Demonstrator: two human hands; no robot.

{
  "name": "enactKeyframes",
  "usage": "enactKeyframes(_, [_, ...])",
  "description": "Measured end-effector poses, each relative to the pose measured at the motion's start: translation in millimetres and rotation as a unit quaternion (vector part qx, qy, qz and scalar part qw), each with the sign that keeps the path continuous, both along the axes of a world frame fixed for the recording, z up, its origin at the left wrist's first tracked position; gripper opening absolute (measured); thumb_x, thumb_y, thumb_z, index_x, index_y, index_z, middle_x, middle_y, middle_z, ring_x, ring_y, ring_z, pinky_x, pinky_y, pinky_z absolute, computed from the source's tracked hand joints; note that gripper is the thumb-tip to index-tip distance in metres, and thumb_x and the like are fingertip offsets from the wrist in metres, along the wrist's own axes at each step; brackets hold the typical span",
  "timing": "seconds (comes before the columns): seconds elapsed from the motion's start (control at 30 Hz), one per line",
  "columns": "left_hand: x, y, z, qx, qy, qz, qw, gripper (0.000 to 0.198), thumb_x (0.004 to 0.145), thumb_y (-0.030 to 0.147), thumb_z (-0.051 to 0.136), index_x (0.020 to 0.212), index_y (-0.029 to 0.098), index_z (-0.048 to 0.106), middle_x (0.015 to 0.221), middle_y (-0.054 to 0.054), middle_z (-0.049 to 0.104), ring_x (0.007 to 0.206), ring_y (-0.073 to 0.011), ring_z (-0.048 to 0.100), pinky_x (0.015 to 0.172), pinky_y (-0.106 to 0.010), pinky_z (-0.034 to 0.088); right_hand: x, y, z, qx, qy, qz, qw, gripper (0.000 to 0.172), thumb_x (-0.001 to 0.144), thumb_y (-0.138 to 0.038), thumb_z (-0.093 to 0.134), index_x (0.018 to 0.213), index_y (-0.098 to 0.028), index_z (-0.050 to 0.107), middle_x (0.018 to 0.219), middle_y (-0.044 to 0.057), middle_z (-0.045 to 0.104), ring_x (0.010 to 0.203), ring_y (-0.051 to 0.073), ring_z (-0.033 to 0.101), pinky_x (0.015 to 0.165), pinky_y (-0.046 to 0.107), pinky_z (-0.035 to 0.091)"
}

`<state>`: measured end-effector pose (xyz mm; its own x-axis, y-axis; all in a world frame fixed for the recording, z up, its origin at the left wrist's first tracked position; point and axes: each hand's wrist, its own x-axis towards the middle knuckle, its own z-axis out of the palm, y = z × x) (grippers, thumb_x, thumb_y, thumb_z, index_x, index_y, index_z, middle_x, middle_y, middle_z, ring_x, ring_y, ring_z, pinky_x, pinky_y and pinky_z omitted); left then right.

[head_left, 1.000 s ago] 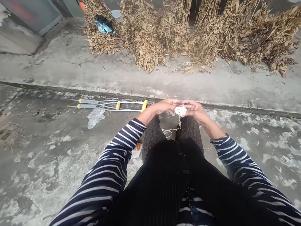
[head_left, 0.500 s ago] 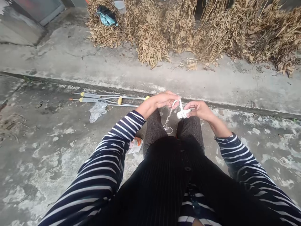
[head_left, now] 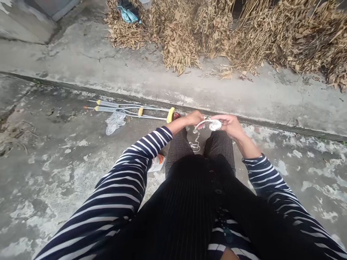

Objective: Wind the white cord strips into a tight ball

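Holding, right hand (head_left: 230, 125): wound white cord (head_left: 215, 125), pinched between thumb and extended fingers.
Holding, left hand (head_left: 194, 118): fingers curled in on the cord's free strand; exact fingertip contact too small for me to make out.
Cord, position: wound part above the gap between the knees, near the right knee; strand arching to the left hand, then hanging to loose loops (head_left: 194, 146) between the legs.
Clothing: striped sleeves (head_left: 127, 159), black ribbed vest (head_left: 184, 202), dark patterned trousers (head_left: 177, 150).
Crutches (head_left: 154, 116): pair, yellow-padded, lying on the ground (head_left: 67, 180) to the left, alongside the ledge (head_left: 151, 79).
Plastic bag (head_left: 115, 122): clear, crumpled, just beside the crutches.
Packet (head_left: 158, 162): white and orange, by the left leg, partly hidden by the sleeve.
Dried stalks (head_left: 179, 39): heaped along the ledge, blue-and-black cloth (head_left: 127, 14) on top.
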<state>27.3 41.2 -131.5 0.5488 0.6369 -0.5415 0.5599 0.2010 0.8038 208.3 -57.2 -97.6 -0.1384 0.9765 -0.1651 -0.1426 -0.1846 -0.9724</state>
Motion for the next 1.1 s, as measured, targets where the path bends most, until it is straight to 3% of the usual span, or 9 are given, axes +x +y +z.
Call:
enactKeyframes(0.1, [-4.5, -24.9, -6.0, 0.047, -0.1, 0.081, 0.991, 0.017, 0.089, 0.019, 0.066, 0.077, 0.011, 0.076, 0.071, -0.006, 0.073, 0.058, -0.012, 0.063, 0.058, -0.024, 0.049, -10.6, -7.0, -9.9, -0.101, 0.046, 0.005, 0.994, 0.046, 0.037, -0.01, 0.09, 0.081, -0.021, 0.081, 0.082, 0.001, 0.077, 0.08, 0.02, 0.069, 0.071, 0.033, 0.061])
enactKeyframes(0.2, [-13.2, -49.8, 0.1, 0.165, -0.166, 0.172, 0.957, 0.021, 0.094, 0.017, 0.056, 0.102, 0.013, 0.075, 0.103, -0.009, 0.077, 0.095, -0.0153, 0.07, 0.09, -0.028, 0.054, -12.9, -14.2, -19.9, -0.177, 0.078, -0.029, 0.981, 0.057, 0.035, -0.003, 0.087, 0.088, -0.023, 0.083, 0.087, 0.001, 0.078, 0.083, 0.019, 0.069, 0.07, 0.033, 0.063])
enactKeyframes(0.27, [-19.1, -61.1, 6.9, 0.2, -0.211, 0.157, 0.944, 0.027, 0.095, 0.019, 0.056, 0.116, 0.015, 0.072, 0.121, -0.01, 0.074, 0.118, -0.0183, 0.065, 0.108, -0.032, 0.046, -9.3, -15.8, -24.7, -0.19, 0.077, -0.051, 0.977, 0.06, 0.037, -0.001, 0.086, 0.093, -0.025, 0.083, 0.093, 0.0, 0.078, 0.085, 0.019, 0.07, 0.072, 0.033, 0.064])
enactKeyframes(0.37, [-21.1, -68.5, 11.6, 0.172, -0.248, 0.062, 0.951, 0.043, 0.086, 0.022, 0.07, 0.128, 0.017, 0.068, 0.135, -0.011, 0.068, 0.13, -0.0229, 0.059, 0.117, -0.036, 0.039, -3.3, -13.7, -28.1, -0.174, 0.058, -0.083, 0.98, 0.057, 0.039, -0.003, 0.087, 0.092, -0.023, 0.082, 0.094, 0.001, 0.078, 0.087, 0.02, 0.071, 0.077, 0.037, 0.065])
enactKeyframes(0.47, [-13.9, -68.8, 6.4, 0.117, -0.259, 0.037, 0.958, 0.057, 0.078, 0.024, 0.078, 0.133, 0.015, 0.064, 0.136, -0.013, 0.066, 0.123, -0.0254, 0.063, 0.112, -0.038, 0.044, -3.9, -13.4, -26.0, -0.139, 0.029, -0.109, 0.984, 0.052, 0.04, -0.01, 0.089, 0.091, -0.019, 0.08, 0.089, 0.002, 0.078, 0.085, 0.022, 0.071, 0.081, 0.042, 0.063])
enactKeyframes(0.63, [-1.4, -67.7, -5.0, 0.085, -0.265, 0.09, 0.956, 0.061, 0.081, 0.031, 0.078, 0.136, 0.013, 0.061, 0.131, -0.015, 0.069, 0.116, -0.0248, 0.067, 0.105, -0.036, 0.048, -9.8, -23.2, -14.4, -0.057, 0.001, -0.097, 0.994, 0.052, 0.047, -0.02, 0.094, 0.097, -0.021, 0.081, 0.1, 0.002, 0.079, 0.095, 0.021, 0.07, 0.091, 0.039, 0.059])
enactKeyframes(0.83, [-0.9, -66.8, -4.7, -0.001, -0.32, 0.065, 0.945, 0.064, 0.071, 0.035, 0.086, 0.128, 0.014, 0.066, 0.122, -0.014, 0.073, 0.113, -0.0234, 0.068, 0.103, -0.035, 0.047, 2.3, -21.1, -1.9, -0.037, 0.013, -0.092, 0.995, 0.052, 0.051, -0.035, 0.098, 0.098, -0.02, 0.08, 0.099, 0.005, 0.078, 0.087, 0.021, 0.072, 0.079, 0.039, 0.065])
enactKeyframes(0.97, [-5.0, -63.9, -5.2, -0.005, -0.277, 0.073, 0.958, 0.039, 0.078, 0.036, 0.08, 0.106, 0.01, 0.073, 0.081, -0.006, 0.076, 0.083, -0.0168, 0.07, 0.093, -0.032, 0.049, 20.0, -11.4, 12.7, -0.038, 0.0, -0.091, 0.995, 0.055, 0.054, -0.038, 0.098, 0.104, -0.021, 0.079, 0.101, 0.005, 0.078, 0.089, 0.022, 0.074, 0.074, 0.038, 0.067])
enactKeyframes(1.1, [-8.3, -59.2, -5.9, 0.068, -0.224, 0.077, 0.969, 0.021, 0.088, 0.031, 0.066, 0.087, 0.012, 0.075, 0.082, -0.005, 0.076, 0.081, -0.0142, 0.067, 0.089, -0.027, 0.049, 33.7, -4.5, 28.1, -0.033, -0.002, -0.133, 0.991, 0.054, 0.049, -0.038, 0.1, 0.095, -0.02, 0.079, 0.098, 0.004, 0.078, 0.086, 0.02, 0.073, 0.074, 0.033, 0.068])
